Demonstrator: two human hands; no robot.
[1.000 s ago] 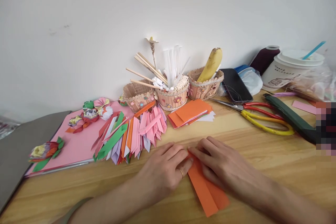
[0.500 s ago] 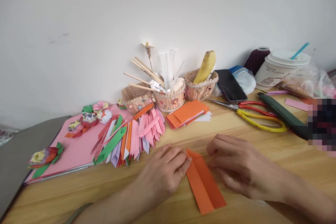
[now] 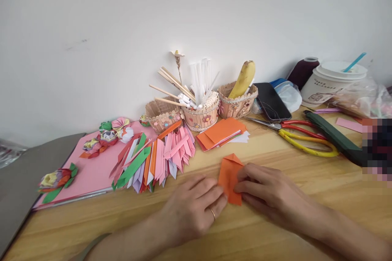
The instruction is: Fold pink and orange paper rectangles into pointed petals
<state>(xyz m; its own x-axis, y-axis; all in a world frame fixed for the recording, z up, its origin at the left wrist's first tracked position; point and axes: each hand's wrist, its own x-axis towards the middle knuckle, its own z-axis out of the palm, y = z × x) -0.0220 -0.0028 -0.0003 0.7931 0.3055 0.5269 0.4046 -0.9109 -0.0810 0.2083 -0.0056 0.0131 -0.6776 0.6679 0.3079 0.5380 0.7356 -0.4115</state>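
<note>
A piece of orange paper (image 3: 229,177) with a small pointed fold at its far end lies on the wooden table, between my two hands. My left hand (image 3: 197,202), with a ring on one finger, grips the paper's left edge, thumb and fingers together. At the right edge my right hand (image 3: 266,191) holds the paper in bent fingers; its fingertips cover part of that side. Beyond them rests a stack of orange and other coloured paper rectangles (image 3: 222,132). To the left lies a pile of folded paper strips (image 3: 159,157) in pink, green, orange and purple.
Behind stand three small decorated baskets, one holding sticks and clear tubes, another a banana (image 3: 243,79). Scissors (image 3: 306,136), a phone (image 3: 272,100) and a paper cup (image 3: 329,83) are at right. Folded paper flowers (image 3: 108,134) sit on pink paper (image 3: 98,173) at left.
The orange paper has shifted away from me and stands straighter, and less of its length shows. My right hand has moved left onto its right edge. The left hand stays at the left edge.
</note>
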